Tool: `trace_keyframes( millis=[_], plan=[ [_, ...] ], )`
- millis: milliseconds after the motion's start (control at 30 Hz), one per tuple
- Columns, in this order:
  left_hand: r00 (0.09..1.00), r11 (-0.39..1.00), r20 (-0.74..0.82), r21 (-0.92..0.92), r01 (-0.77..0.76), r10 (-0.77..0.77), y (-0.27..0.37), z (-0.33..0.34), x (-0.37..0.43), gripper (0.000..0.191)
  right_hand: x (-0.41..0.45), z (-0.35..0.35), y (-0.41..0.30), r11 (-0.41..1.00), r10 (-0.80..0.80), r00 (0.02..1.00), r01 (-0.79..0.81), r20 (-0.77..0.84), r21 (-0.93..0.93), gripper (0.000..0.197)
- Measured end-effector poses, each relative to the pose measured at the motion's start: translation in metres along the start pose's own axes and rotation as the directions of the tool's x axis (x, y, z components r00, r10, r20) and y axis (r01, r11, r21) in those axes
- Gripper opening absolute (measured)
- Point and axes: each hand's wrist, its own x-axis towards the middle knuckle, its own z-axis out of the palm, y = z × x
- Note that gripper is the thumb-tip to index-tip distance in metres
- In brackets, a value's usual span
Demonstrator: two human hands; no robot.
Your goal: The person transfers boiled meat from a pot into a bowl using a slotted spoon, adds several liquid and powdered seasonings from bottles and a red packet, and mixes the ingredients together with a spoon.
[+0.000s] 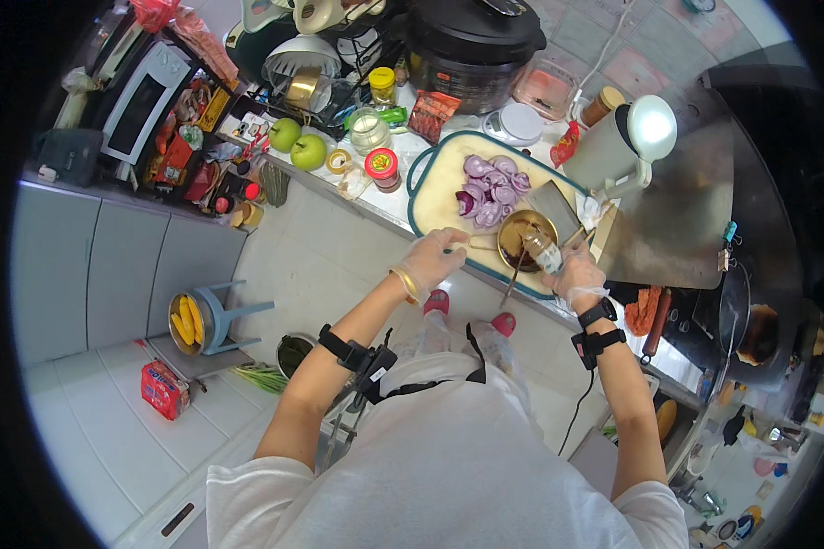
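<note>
My left hand, in a clear plastic glove, has its fingertips at the handle of a small gold-coloured pan. The grip seems loose and is partly hidden. Brown sauce lies in the pan. My gloved right hand holds a small clear jar, tilted over the pan's right side. A thin stick-like utensil leans out over the pan's near rim. The pan rests on a green-rimmed cutting board. Beyond it are sliced purple onions and a cleaver.
Along the counter's back stand a red-lidded jar, green apples, a kitchen scale and a black electric cooker. To the right are a grey pitcher, a metal splash guard and a frying pan. A blue stool stands low left.
</note>
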Motion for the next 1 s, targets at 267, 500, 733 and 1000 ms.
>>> trace_keyframes(
  millis=[267,500,733,1000],
  plan=[
    [1.0,0.999,0.021,0.045,-0.024,0.024,0.004,0.005,0.006,0.043,-0.003,0.008,0.002,0.999,-0.038,0.999,0.036,-0.039,-0.039,0.058],
    [0.999,0.997,0.047,0.075,-0.025,0.021,0.024,0.008,0.012,0.044,-0.013,0.009,0.004,0.978,0.017,0.977,0.028,-0.211,0.208,0.058],
    [0.89,0.887,0.056,0.076,-0.456,0.452,0.103,0.073,0.021,0.06,-0.04,0.018,0.007,0.715,-0.027,0.827,0.408,-0.562,0.567,0.055],
    [0.738,0.74,0.083,0.021,-0.673,0.669,0.154,0.124,0.012,0.057,-0.115,-0.021,0.046,0.56,0.065,0.842,0.414,-0.536,0.718,0.073]
  ],
)
